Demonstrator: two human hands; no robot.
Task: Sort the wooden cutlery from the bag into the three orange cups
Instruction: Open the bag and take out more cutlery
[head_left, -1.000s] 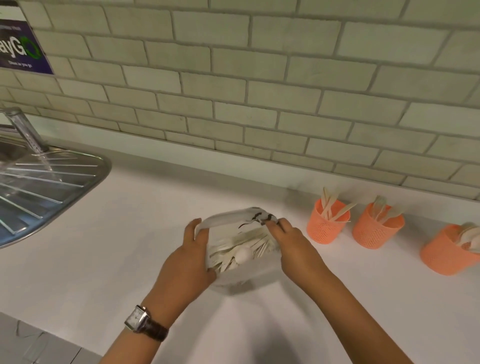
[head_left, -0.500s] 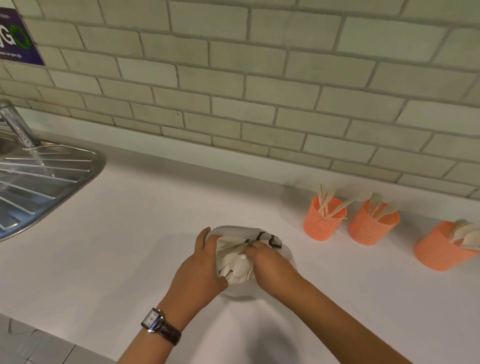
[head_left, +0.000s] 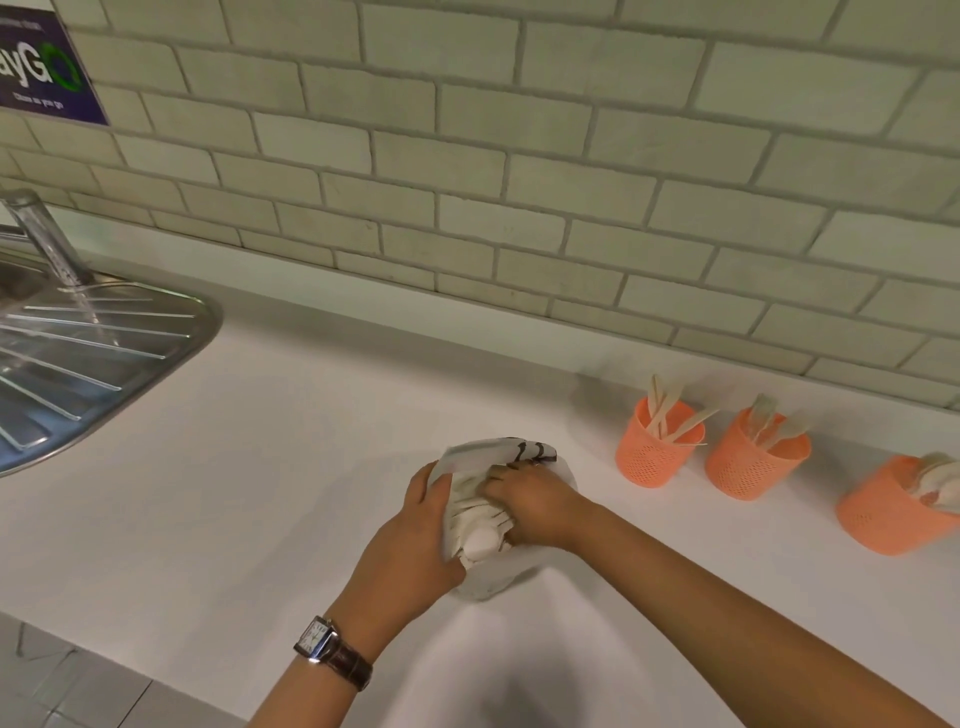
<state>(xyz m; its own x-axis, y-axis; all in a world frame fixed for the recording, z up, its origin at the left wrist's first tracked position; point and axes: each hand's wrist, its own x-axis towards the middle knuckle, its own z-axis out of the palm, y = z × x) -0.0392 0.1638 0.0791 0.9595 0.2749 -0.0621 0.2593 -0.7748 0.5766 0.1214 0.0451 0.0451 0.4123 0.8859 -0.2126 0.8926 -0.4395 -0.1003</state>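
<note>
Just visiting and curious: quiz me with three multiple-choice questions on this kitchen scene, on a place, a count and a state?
1. Where are the cups from the bag? A) left B) right C) in the sink
2. How many orange cups? A) one B) two C) three
3. The left hand is: A) holding the bag B) flat on the counter C) lifting a cup
Answers: 1 B, they line up right of it. 2 C, three stand by the wall. 3 A, its fingers wrap the bag while the right hand digs into the cutlery.
</note>
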